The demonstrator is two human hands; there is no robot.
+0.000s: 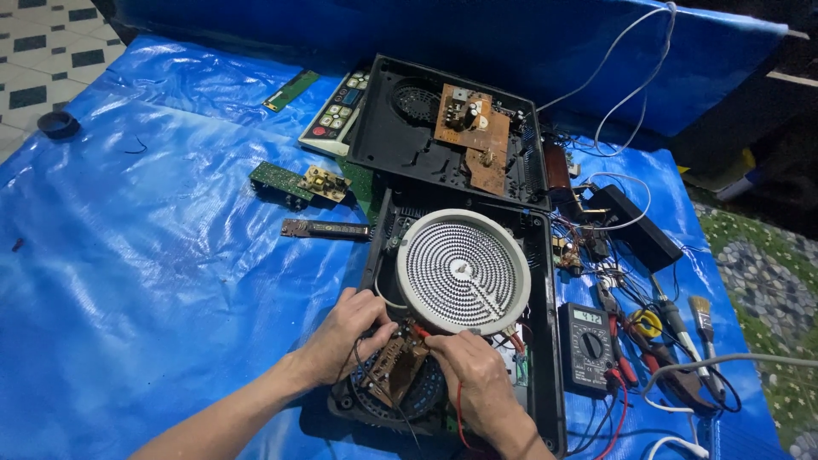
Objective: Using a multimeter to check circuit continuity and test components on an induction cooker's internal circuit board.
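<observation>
- The left hand (345, 336) rests on the near part of an opened black cooker housing (545, 341), its fingers curled down onto a small brown circuit board (394, 368) and gripping its upper left edge.
- The right hand (477, 379) lies just beside it on the board's right, fingertips pinched around a red probe tip (420, 331) that touches the board's top edge.
- The two hands sit close together, nearly meeting above the board, which lies tilted between them over a round black fan (400, 407).
- Just beyond the fingers lies a white round heating coil disc (463, 270), set in the same housing.
- A multimeter (584, 345) lies to the right of the housing, near the right hand, with red-handled pliers (618, 336) and a paintbrush (705, 336) farther right.
- A second black housing (400, 145) with a brown board lies farther away on the blue tarpaulin (153, 255).
</observation>
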